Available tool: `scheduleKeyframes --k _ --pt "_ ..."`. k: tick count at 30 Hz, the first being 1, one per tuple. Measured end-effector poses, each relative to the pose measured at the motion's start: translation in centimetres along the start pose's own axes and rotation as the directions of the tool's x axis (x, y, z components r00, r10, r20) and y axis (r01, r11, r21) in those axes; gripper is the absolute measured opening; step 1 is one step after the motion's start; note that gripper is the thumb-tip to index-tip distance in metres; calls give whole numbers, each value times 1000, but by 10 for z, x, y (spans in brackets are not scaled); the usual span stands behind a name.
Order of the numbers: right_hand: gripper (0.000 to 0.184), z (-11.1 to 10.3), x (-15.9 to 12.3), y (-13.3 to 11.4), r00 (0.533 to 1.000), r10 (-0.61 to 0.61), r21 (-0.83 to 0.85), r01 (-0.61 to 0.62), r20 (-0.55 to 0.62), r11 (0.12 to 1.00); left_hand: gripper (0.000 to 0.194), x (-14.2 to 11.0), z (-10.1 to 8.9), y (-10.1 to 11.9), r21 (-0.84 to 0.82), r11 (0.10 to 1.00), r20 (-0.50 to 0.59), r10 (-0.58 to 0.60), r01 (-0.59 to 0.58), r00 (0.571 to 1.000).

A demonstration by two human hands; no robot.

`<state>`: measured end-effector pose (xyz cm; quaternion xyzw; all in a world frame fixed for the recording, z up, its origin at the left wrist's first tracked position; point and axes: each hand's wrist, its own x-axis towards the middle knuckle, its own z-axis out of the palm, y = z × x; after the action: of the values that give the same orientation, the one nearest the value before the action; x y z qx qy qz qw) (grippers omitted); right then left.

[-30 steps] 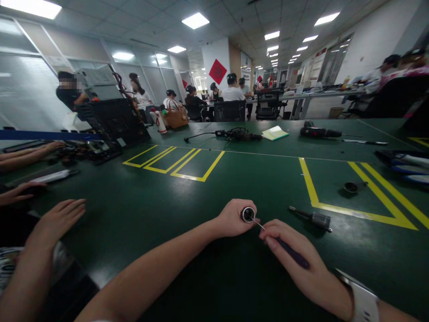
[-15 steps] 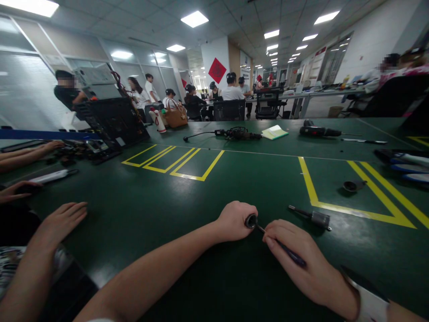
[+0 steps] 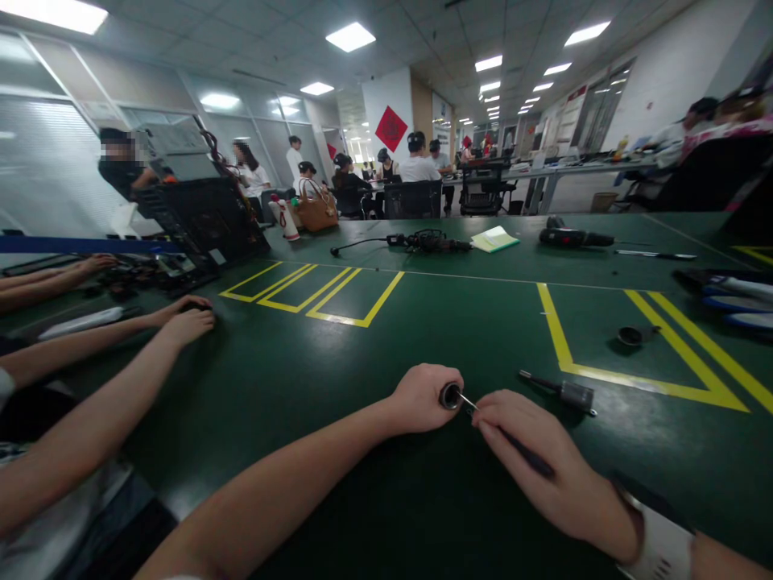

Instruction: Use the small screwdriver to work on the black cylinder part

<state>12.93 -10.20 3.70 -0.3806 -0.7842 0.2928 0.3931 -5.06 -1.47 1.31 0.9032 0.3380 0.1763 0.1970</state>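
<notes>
My left hand [image 3: 423, 399] is closed around a dark hollow cylindrical part [image 3: 449, 395], its round open end facing right. In my right hand [image 3: 531, 455] is a slim dark-handled tool [image 3: 527, 453] with a thin shiny shaft. The shaft's tip reaches the cylinder's opening; how far in it goes I cannot tell. Just beyond my right hand lies a dark cylinder with a thin stem [image 3: 576, 396]. A small dark cup-shaped part [image 3: 631, 335] rests farther right, inside a yellow tape outline.
On the left, a co-worker's hands [image 3: 190, 318] meet over a small dark object. Black equipment [image 3: 205, 217] stands behind them. Along the table's back lie a cabled black device [image 3: 428, 240], a notepad [image 3: 495, 238], a power drill [image 3: 573, 235] and a pen [image 3: 655, 254]. Blue-handled tools [image 3: 737, 302] lie right.
The tool in my right hand has shifted slightly, and more of its shiny shaft shows at the opening. The co-worker's hands have moved forward and to the right across the table.
</notes>
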Motion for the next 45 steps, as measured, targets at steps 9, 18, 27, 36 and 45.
scheduleKeyframes --k 9,18,27,36,45 --pt "26 -4 8 2 945 325 253 -308 -29 917 3 0 -1 4 81 996 59 18 -23 998" --pt "20 2 10 16 811 585 768 -384 15 513 5 -1 1 0 58 998 14 30 -31 999" --pt "22 -1 8 4 913 404 428 -343 -58 836 5 -2 2 0 61 998 -30 25 -23 999" --pt "18 3 11 17 806 588 808 -390 67 442 9 -2 2 2 25 999 -34 46 -45 998" --pt "20 0 7 13 877 475 617 -332 -78 714 6 -2 3 0 32 999 -24 33 -32 999"
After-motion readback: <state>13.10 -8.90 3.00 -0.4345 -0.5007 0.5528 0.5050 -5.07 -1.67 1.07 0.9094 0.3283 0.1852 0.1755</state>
